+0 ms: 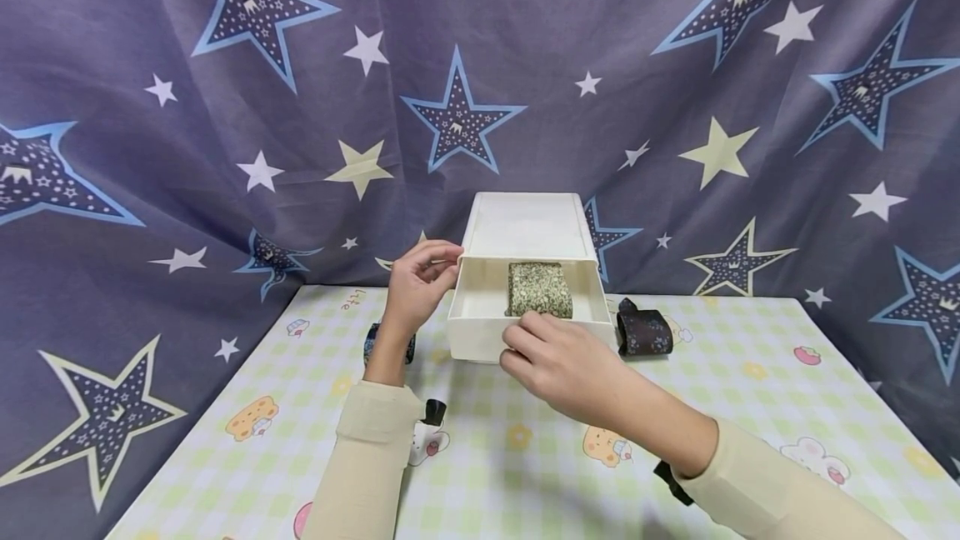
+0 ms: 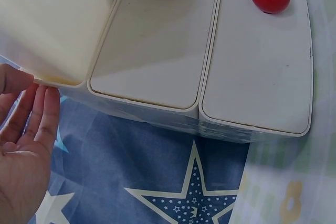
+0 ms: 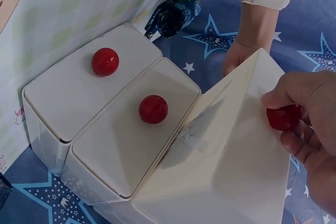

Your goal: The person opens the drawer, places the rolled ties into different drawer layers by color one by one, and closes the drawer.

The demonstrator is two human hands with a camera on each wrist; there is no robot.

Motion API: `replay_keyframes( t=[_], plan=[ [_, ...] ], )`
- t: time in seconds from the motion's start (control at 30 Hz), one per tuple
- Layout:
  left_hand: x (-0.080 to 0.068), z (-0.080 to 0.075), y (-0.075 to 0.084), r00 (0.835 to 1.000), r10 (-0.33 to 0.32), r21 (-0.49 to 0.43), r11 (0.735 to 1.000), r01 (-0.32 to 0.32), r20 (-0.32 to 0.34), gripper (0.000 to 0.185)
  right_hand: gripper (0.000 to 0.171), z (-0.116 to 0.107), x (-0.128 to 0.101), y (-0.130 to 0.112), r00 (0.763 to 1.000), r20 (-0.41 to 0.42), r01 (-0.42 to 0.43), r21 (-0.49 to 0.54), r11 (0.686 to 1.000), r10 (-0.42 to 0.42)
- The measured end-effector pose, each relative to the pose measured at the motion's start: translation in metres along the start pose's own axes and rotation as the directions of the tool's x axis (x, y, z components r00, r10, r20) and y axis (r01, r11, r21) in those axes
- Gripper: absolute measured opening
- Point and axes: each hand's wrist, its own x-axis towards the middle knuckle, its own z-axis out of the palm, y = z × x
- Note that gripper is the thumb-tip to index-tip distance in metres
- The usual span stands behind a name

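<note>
A white drawer cabinet [image 1: 525,223] stands at the back of the table. One drawer [image 1: 480,332] is pulled out, and a green patterned roll of cloth [image 1: 539,288] lies in it. My right hand [image 1: 558,357] is at the drawer front and pinches its red knob [image 3: 283,117]. My left hand [image 1: 416,282] rests against the cabinet's left corner, with straight fingers [image 2: 44,114] touching the edge. Two other drawers are closed, each with a red knob [image 3: 153,109] [image 3: 105,61].
A dark patterned roll [image 1: 643,332] lies on the table right of the cabinet. A dark blue roll [image 1: 372,340] lies behind my left wrist. The table has a pale checked cloth [image 1: 525,440]. A starred blue curtain [image 1: 225,107] hangs close behind.
</note>
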Motion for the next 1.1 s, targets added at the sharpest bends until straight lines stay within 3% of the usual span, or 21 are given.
replay_keyframes(
  t=[0.37, 0.6, 0.87, 1.1],
  plan=[
    [-0.003, 0.004, 0.026, 1.000, -0.004, 0.000, 1.000, 0.004, 0.011, 0.021, 0.014, 0.003, 0.001, 0.002, 1.000, 0.015, -0.011, 0.006, 1.000, 0.011],
    [-0.001, 0.004, 0.022, 1.000, 0.000, 0.008, 1.000, 0.000, 0.006, 0.021, 0.019, 0.005, 0.002, 0.005, 0.999, 0.031, -0.019, 0.017, 1.000, 0.019],
    [0.001, 0.001, 0.004, 1.000, -0.008, 0.012, 1.000, 0.008, 0.002, 0.022, 0.011, 0.007, 0.001, 0.008, 0.999, 0.041, -0.033, 0.004, 0.999, 0.032],
    [0.000, -0.001, 0.001, 1.000, 0.002, 0.009, 1.000, -0.002, 0.003, 0.021, 0.008, 0.008, 0.001, 0.010, 0.998, 0.053, -0.041, 0.020, 0.999, 0.040]
  ],
)
